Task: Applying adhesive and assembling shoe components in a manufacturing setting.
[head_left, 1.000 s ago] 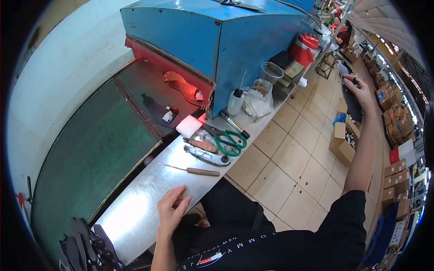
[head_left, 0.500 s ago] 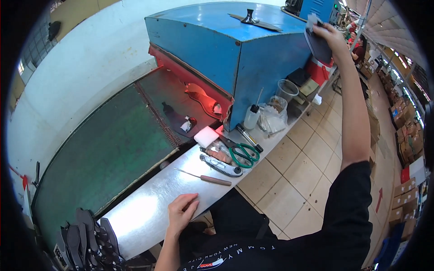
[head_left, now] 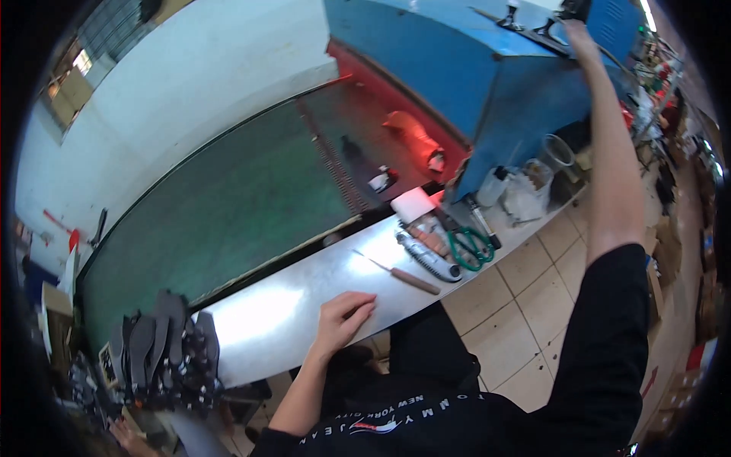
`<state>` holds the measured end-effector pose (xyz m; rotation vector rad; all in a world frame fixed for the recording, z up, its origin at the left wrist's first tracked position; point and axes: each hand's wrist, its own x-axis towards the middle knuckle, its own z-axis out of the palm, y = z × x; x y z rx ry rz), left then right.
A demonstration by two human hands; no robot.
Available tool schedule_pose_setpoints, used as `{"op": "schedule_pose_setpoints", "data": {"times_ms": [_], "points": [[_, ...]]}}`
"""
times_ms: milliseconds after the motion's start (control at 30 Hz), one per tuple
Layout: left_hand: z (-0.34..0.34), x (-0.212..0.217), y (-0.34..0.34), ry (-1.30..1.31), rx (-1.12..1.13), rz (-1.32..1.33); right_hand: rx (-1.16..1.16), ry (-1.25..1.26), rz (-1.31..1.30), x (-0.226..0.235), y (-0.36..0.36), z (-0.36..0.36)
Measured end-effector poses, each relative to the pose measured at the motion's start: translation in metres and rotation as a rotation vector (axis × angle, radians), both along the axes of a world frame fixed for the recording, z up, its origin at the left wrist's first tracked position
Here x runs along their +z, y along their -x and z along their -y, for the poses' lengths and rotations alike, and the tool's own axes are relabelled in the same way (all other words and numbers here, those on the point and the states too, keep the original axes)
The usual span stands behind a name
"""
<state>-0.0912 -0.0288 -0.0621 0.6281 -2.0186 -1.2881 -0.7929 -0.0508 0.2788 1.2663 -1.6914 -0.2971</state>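
My right arm reaches far out to the blue machine housing [head_left: 426, 53]. My right hand [head_left: 579, 39] is at its top, beside a dark sandal sole with a black strap [head_left: 547, 32]; blur hides whether my fingers still grip it. Another black-strapped sole [head_left: 510, 15] lies next to it. My left hand [head_left: 346, 316] rests empty at the near edge of the metal ledge [head_left: 259, 312], thumb a little apart from the fingers. Nearest to it lies an awl [head_left: 411, 280] with a brown handle.
A utility knife [head_left: 430, 259], green-handled scissors [head_left: 472, 247], a pale block [head_left: 412, 204] and a bottle [head_left: 493, 185] sit along the ledge. Strapped parts [head_left: 426, 141] lie under red light on the green conveyor belt [head_left: 228, 206]. Several dark soles [head_left: 164, 343] are piled left. A person's hand [head_left: 126, 436] shows lower left.
My right hand has carried the dark sole from the air beside the machine onto its top, near the first one. My left hand stays by the ledge. The view has shifted left.
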Motion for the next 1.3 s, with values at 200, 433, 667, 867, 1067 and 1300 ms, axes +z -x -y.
{"op": "schedule_pose_setpoints", "data": {"times_ms": [200, 433, 667, 867, 1067, 1300], "points": [[0.044, 0.033, -0.011, -0.675, 0.327, -0.024, 0.908, 0.888, 1.163, -0.116, -0.308, -0.039], [0.169, 0.041, 0.113, 0.093, 0.212, 0.138, 1.042, -0.135, 1.772, -0.34, -0.527, -0.1], [0.239, -0.009, 0.147, 0.5, -0.02, 0.315, 1.033, 0.134, 1.648, -0.366, -0.556, -0.092], [0.228, 0.017, 0.152, 0.532, 0.452, 0.301, 1.009, 0.096, 1.637, -0.365, -0.55, -0.088], [0.216, -0.016, 0.154, 0.682, 0.623, 0.567, 1.038, 0.092, 1.594, -0.366, -0.549, -0.088], [0.214, -0.021, 0.182, 0.476, 0.778, 0.4, 0.974, 0.051, 1.552, -0.364, -0.551, -0.089]]}}
